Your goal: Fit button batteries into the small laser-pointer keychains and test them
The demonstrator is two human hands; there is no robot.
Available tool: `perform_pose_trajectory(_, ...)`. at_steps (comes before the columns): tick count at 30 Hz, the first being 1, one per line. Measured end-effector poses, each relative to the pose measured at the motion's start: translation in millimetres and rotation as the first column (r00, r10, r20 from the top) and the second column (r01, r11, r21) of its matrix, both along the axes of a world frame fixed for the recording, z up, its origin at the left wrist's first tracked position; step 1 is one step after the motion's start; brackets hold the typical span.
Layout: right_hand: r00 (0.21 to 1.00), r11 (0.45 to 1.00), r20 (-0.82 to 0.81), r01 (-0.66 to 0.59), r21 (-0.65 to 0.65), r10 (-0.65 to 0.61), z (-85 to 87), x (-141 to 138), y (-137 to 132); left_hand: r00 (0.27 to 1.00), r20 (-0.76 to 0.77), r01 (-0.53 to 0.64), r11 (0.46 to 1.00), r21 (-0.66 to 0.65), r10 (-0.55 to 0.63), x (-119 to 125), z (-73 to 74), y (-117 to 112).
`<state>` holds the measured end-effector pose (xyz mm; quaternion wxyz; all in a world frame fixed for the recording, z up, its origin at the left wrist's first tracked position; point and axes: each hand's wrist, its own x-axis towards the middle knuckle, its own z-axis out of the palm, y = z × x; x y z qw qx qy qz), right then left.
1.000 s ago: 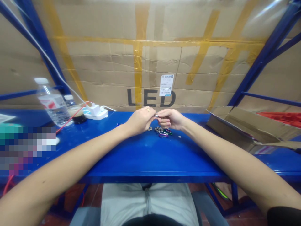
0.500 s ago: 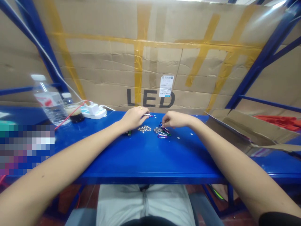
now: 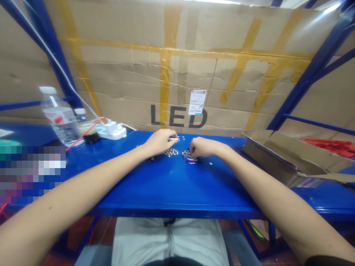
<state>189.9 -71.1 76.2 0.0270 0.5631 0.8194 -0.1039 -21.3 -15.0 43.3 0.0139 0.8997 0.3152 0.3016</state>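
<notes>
Near the back of the blue table, my left hand (image 3: 162, 141) is closed, its thumb and fingers pinching a slim carabiner (image 3: 173, 139) with a silver side. Just below and right of that hand lies a cluster of small round metal pieces (image 3: 172, 152). My right hand (image 3: 204, 147) reaches down with curled fingertips into a small pile of coloured carabiners (image 3: 191, 161), purple and green among them. Small silver metal parts (image 3: 185, 153) lie at the pile's left side. What the right fingertips pinch is hidden. Partly covered by my left wrist is a small green item (image 3: 152, 158).
On the left stand a water bottle (image 3: 61, 122), a smaller bottle of dark liquid (image 3: 90, 135) and a white power strip (image 3: 118, 134) with cables. An open cardboard box (image 3: 288, 162) sits at right. A large taped cardboard panel (image 3: 124, 85) closes off the back.
My right hand has lowered towards the front of the carabiner pile, covering more of it. The left hand has shifted slightly right and down, still pinching the carabiner.
</notes>
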Motion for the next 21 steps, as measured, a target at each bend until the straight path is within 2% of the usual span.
perform_pose_trajectory(5,1.0,0.999,0.013,-0.012,0.034,0.011,-2.5,-4,-3,0.999,0.033,0.007,1.0,0.028,-0.008,-1,-3.2,0)
perform_pose_trajectory(9,0.999,0.997,-0.033,-0.023,0.07,0.026,3.2,0,-3,0.999,0.039,-0.008,1.0,-0.001,0.008,-1,-2.9,0)
perform_pose_trajectory(13,0.995,0.968,-0.1,0.002,0.252,0.024,6.2,4,0,0.997,0.057,-0.048,0.999,-0.01,0.049,-5,-4.3,8)
perform_pose_trajectory(17,0.999,0.909,-0.005,0.037,0.415,-0.038,-4.6,5,10,0.995,0.051,-0.084,0.996,0.0,0.084,-12,-7.9,21)
perform_pose_trajectory(21,0.999,0.873,-0.035,0.008,0.488,0.01,-20.4,1,29,0.991,0.017,-0.133,0.991,0.0,0.132,-16,-12.3,34)
